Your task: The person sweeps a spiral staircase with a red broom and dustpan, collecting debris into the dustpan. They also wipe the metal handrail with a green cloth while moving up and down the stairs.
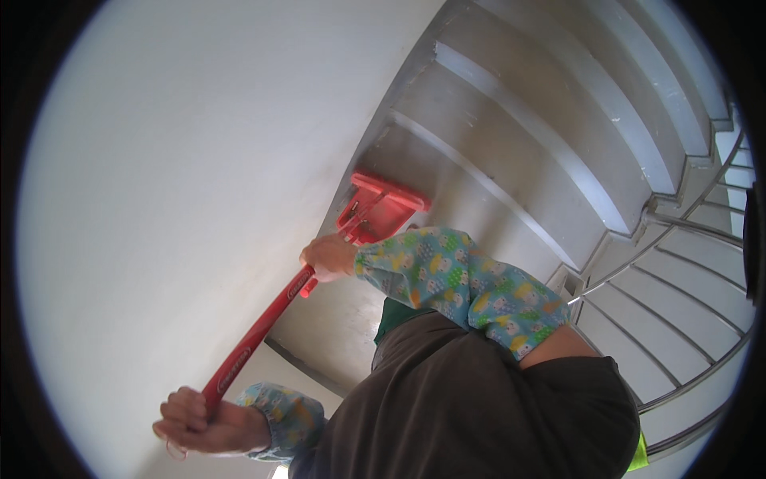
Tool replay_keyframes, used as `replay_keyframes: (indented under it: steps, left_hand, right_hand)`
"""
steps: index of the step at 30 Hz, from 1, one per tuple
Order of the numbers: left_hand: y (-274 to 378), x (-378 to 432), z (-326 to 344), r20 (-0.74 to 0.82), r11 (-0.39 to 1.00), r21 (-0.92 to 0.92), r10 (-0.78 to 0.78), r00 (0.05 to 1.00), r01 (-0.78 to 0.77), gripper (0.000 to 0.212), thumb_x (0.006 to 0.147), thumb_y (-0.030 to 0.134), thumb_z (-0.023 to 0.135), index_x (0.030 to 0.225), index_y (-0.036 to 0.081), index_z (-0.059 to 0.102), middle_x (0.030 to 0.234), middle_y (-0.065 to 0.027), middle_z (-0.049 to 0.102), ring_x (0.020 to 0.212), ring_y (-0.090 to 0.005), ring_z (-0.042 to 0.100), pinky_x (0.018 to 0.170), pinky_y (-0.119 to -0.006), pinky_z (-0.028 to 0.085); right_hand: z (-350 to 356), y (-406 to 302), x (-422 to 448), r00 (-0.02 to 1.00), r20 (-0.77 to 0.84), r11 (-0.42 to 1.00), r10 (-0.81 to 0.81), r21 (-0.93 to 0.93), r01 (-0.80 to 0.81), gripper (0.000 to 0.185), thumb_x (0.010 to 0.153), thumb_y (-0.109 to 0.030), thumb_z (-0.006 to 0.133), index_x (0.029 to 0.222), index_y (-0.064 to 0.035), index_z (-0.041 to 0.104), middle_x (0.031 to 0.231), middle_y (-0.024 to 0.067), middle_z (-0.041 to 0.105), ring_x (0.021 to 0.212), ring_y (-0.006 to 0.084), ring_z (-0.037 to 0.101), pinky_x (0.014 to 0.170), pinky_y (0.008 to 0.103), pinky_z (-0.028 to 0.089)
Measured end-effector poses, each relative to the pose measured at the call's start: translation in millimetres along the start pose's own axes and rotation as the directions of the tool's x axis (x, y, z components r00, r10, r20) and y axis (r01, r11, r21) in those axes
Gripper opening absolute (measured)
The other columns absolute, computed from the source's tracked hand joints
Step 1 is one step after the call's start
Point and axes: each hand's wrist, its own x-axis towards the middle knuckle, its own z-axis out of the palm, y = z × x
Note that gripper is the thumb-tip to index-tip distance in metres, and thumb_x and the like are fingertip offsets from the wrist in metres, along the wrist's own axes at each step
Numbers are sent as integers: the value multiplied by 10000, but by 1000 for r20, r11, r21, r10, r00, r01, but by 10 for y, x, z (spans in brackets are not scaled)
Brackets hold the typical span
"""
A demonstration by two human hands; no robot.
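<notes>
My left hand (pixel 209 419) is closed around the upper end of a red broom handle (pixel 257 332) at the lower left. Farther down the same handle, my right hand (pixel 332 257) grips it; a second red handle end sticks out just below this hand, and how it is held is hard to see. The red broom head (pixel 392 191) lies across a red dustpan (pixel 383 221) near the foot of the wall. Some small debris shows in the pan. Patterned sleeve covers are on both forearms.
Curved concrete stairs (pixel 520 138) fan out at the upper right. A white wall (pixel 179 179) fills the left side, with a dark grey skirting along its foot. A metal railing (pixel 670 263) with thin bars bounds the stairs at the right.
</notes>
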Motion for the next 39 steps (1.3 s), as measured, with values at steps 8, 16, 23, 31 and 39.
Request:
replay_keyframes:
  steps: [8,16,23,31,39]
  left_hand:
    - [-768,154,-142,-28,947,-246,-218,976,204,425,962,168,397,576,139,220,530,26,218,496,-79,246,485,-243,262]
    - [-205,54,-78,-82,977,177,133,988,-117,356,943,150,362,603,132,258,491,21,241,447,-81,266,452,-235,267]
    - [-185,277,-356,79,949,-283,166,983,-138,415,932,326,454,616,156,248,506,45,224,467,-66,220,453,-223,206]
    - [-2341,-172,-862,562,818,272,-563,606,508,433,931,245,408,1314,45,387,1246,-116,507,1170,-226,472,952,-368,384]
    - [-3487,-1353,-1145,791,808,524,-579,199,268,676,672,-20,568,1316,127,427,1211,-142,545,1137,-302,512,946,-366,414]
  right_hand:
    - [-308,429,332,997,53,989,47,-144,-39,188,685,-139,554,833,-63,642,855,144,649,873,306,624,756,425,490]
    - [222,159,95,977,146,987,-154,-12,157,96,669,-147,561,713,-69,593,724,123,614,774,327,611,620,467,465]
    - [-112,-166,-168,993,43,994,-107,-16,108,50,676,-67,549,723,-64,564,738,146,595,785,343,594,682,466,451]
    - [-1154,703,167,973,-228,997,24,-65,-39,196,729,-239,639,817,-65,653,739,130,624,692,257,629,601,395,499]
    - [-1300,675,12,977,-6,807,213,565,-173,185,830,-189,635,765,-34,558,721,-8,516,631,82,540,479,254,496]
